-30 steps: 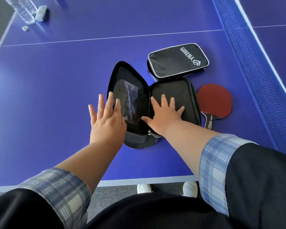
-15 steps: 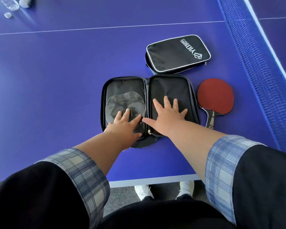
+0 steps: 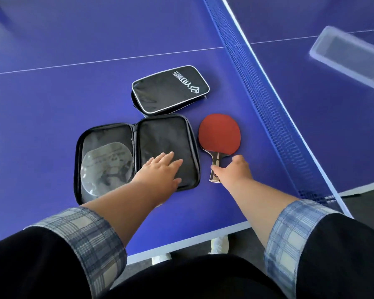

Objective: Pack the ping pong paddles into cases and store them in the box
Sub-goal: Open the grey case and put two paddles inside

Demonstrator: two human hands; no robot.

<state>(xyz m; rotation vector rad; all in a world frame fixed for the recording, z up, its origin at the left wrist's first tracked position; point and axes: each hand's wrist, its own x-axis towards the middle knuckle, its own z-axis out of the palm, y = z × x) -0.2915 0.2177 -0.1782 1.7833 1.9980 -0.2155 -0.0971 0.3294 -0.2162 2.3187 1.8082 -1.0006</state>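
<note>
Left hand (image 3: pixel 160 169) lies flat, fingers spread, on the right half of the open case (image 3: pixel 136 156) (black fabric, zip-edged). Right hand (image 3: pixel 233 169) curls around the wooden handle of the round red-rubber paddle (image 3: pixel 219 134), just beside the case on the blue table (image 3: pixel 52 104).

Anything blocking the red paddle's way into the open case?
Only the left hand, lying flat on the open case's right half beside the red paddle. The right hand is at the handle. The left half holds a clear plastic sheet.
</note>
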